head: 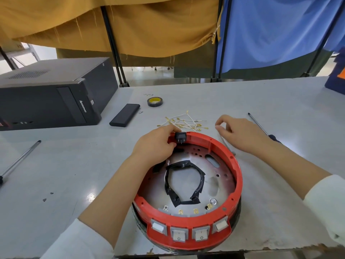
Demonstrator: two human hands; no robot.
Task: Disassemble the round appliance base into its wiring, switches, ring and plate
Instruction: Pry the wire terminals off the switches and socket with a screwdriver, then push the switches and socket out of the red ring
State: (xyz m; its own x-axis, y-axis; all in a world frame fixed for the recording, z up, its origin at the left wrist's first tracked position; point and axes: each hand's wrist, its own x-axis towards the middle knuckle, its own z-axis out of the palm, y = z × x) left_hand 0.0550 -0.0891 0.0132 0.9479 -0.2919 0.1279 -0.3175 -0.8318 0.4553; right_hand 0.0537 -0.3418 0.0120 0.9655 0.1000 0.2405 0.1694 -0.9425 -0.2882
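Observation:
The round appliance base lies near the table's front edge: a red plastic ring [238, 176] around a metal plate [222, 176] with a loop of black tape [183, 181] on it. Several grey rocker switches [189, 233] sit in the ring's near side. My left hand [158, 144] grips the ring's far rim beside a small black socket [180, 136] with metal prongs. My right hand [237, 131] hovers right of the ring, fingers loosely curled, holding nothing I can see. A pile of white wires with brass terminals [183, 121] lies just beyond the ring.
A black computer case [52, 94] stands at the back left, with a flat black box [124, 114] and a roll of black tape [155, 101] nearby. One screwdriver [20, 159] lies at the left, another screwdriver [261, 128] beyond my right hand. The table's front edge is chipped.

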